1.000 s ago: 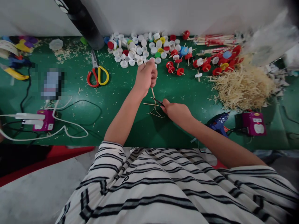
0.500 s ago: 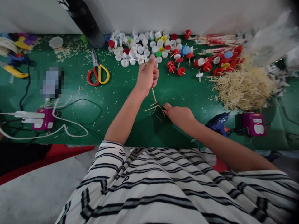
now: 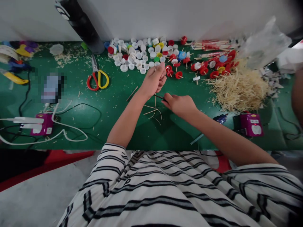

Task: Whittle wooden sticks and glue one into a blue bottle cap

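Observation:
My left hand (image 3: 155, 80) is closed around a thin wooden stick (image 3: 155, 101); most of the stick is hidden by the fist. Below it and to the right, my right hand (image 3: 181, 104) grips a dark, thin-bladed knife (image 3: 160, 98). The blade reaches up to the stick just under my left fist. Beneath both hands lie a pale wood strip (image 3: 150, 112) and curled shavings (image 3: 159, 117) on the green table (image 3: 146, 135).
Many bottle caps (image 3: 136, 56) lie at the back, with red cap tops (image 3: 178, 75) on sticks beside them. Scissors (image 3: 97, 78) and a black bottle (image 3: 82, 28) stand left. A shavings pile (image 3: 239, 90), glue gun (image 3: 221, 119) and purple power socket (image 3: 252, 124) are right.
My right hand has moved up and slightly right, bringing the knife blade close under my left fist. My left hand has shifted slightly right and down. A blurred arm has appeared at the right edge.

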The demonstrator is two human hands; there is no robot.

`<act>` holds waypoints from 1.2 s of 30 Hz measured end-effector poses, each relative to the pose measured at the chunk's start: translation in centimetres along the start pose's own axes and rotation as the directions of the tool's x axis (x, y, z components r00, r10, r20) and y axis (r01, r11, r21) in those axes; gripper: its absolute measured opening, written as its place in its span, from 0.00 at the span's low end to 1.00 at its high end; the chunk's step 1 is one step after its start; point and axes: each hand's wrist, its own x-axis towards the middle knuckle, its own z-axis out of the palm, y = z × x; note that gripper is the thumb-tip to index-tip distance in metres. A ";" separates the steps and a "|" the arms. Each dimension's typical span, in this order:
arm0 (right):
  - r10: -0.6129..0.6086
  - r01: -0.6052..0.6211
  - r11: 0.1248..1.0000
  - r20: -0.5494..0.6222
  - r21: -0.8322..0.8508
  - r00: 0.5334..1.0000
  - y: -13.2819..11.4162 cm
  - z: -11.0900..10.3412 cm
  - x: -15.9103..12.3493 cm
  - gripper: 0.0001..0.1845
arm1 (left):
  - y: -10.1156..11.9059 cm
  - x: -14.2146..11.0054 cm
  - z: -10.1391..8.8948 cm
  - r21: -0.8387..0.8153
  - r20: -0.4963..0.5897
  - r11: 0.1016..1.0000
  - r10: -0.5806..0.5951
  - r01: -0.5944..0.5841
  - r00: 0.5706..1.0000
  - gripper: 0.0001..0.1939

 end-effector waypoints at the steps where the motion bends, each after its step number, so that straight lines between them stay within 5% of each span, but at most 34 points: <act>1: 0.002 -0.002 1.000 0.001 0.015 1.000 0.0 0.3 0.3 0.31 | 0.0 0.0 0.0 -0.001 -0.014 1.000 -0.004 0.004 1.000 0.30; 24: 0.018 -0.033 0.995 0.155 0.092 0.988 -0.2 1.7 -0.6 0.27 | 0.6 0.1 1.0 -0.041 -0.081 0.995 -0.090 0.087 0.993 0.29; 36: 0.011 -0.021 0.999 0.210 0.046 0.978 -1.8 2.4 -1.3 0.26 | 0.7 0.1 -0.6 -0.108 -0.083 0.991 -0.090 0.081 0.992 0.29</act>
